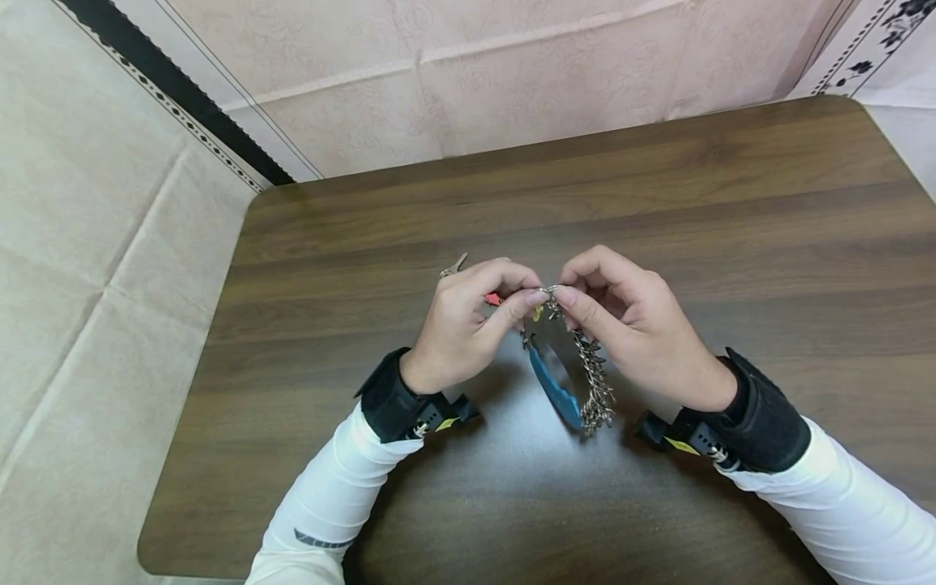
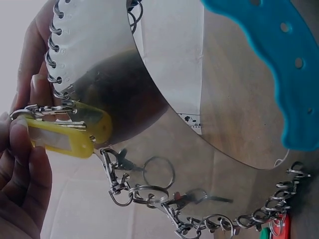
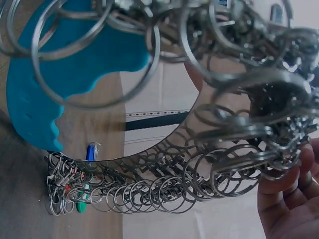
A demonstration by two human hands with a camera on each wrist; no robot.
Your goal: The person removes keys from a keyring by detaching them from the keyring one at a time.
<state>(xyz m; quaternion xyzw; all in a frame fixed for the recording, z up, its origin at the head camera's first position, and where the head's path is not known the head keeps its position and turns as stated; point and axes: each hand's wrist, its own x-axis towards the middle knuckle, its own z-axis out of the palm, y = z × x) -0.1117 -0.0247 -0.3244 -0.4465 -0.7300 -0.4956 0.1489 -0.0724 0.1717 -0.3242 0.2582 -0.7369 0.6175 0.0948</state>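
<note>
A large key holder with a blue wavy handle (image 1: 552,390) and a shiny curved metal plate (image 2: 102,32) stands between the hands. Many split rings and small clasps (image 3: 164,194) line the plate's edge. My left hand (image 1: 464,321) is at the holder's upper left and pinches the ring end of a yellow key tag (image 2: 60,139). On the other side, my right hand (image 1: 636,313) pinches a small metal clasp among the rings, its fingers (image 3: 279,194) partly hidden behind them. Both sets of fingertips nearly meet at the top. A red tag (image 1: 494,300) shows beside the left fingers.
A key (image 1: 455,265) sticks out past the left hand. Green (image 3: 82,199) and blue tags (image 3: 90,151) hang on the holder's far side. Below lies a brown wooden table (image 1: 329,276), with pale cloth (image 1: 512,73) behind and to the left.
</note>
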